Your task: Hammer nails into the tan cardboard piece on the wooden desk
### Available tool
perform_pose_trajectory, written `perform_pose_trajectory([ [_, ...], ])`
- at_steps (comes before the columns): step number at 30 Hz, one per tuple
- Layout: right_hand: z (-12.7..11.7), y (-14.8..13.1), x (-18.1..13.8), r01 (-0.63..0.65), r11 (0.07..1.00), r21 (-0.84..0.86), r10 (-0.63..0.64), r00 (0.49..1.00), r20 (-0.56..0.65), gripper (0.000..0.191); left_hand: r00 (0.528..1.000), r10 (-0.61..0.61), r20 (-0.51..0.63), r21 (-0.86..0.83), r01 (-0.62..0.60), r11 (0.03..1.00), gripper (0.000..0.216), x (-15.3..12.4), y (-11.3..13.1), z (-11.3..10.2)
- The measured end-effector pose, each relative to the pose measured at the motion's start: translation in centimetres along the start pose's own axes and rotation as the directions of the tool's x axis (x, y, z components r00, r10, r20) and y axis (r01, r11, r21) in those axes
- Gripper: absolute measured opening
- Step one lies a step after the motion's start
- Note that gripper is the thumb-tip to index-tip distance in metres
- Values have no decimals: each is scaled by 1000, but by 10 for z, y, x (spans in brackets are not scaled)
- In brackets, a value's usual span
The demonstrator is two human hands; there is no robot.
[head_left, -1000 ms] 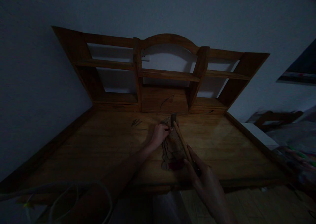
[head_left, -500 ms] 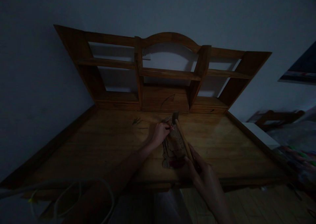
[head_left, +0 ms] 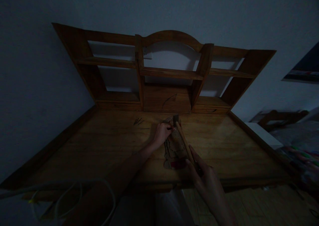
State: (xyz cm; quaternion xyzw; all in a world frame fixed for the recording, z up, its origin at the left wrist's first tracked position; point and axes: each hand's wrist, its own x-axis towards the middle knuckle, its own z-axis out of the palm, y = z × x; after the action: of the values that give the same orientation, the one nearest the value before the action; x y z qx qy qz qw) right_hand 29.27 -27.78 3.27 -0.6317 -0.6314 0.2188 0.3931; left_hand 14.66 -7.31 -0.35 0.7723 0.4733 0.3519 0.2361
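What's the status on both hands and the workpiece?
Right hand gripping hammer. Left hand at far end of brown piece, grip too dark to tell. Brown piece on desk. Thin dark pieces lie apart, to the left.

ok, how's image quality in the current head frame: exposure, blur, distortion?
Head view: very dark, fine detail around the left hand lost; head view: pale, looping cord at lower left looks soft; head view: brown wooden shelf unit splays outward, likely wide-angle distortion.

Around the board (head_left: 175,145) on the table (head_left: 74,143): the shelf (head_left: 170,73) at twelve o'clock, left hand (head_left: 161,133) at ten with nails (head_left: 137,121) beyond, right hand (head_left: 204,173) between four and five, hammer (head_left: 184,141) over it.
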Motion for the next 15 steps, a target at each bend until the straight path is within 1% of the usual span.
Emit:
perform_pose_trajectory([
  [4,0,0,1,-3,1000,-16,3,1000,-30,55,1000,10,-5,-5,-10,1000,17,0,-2,1],
  [8,1,6,2,4,1000,-25,-4,1000,7,54,998,63,7,20,-63,998,18,-1,-2,-1],
  [12,4,15,0,-47,998,-29,48,999,7,53,993,118,28,10,-118,993,17,-2,0,-2],
  [15,2,12,-2,-57,998,-9,56,998,-30,53,994,102,41,40,-103,994,18,-2,3,-3],
])
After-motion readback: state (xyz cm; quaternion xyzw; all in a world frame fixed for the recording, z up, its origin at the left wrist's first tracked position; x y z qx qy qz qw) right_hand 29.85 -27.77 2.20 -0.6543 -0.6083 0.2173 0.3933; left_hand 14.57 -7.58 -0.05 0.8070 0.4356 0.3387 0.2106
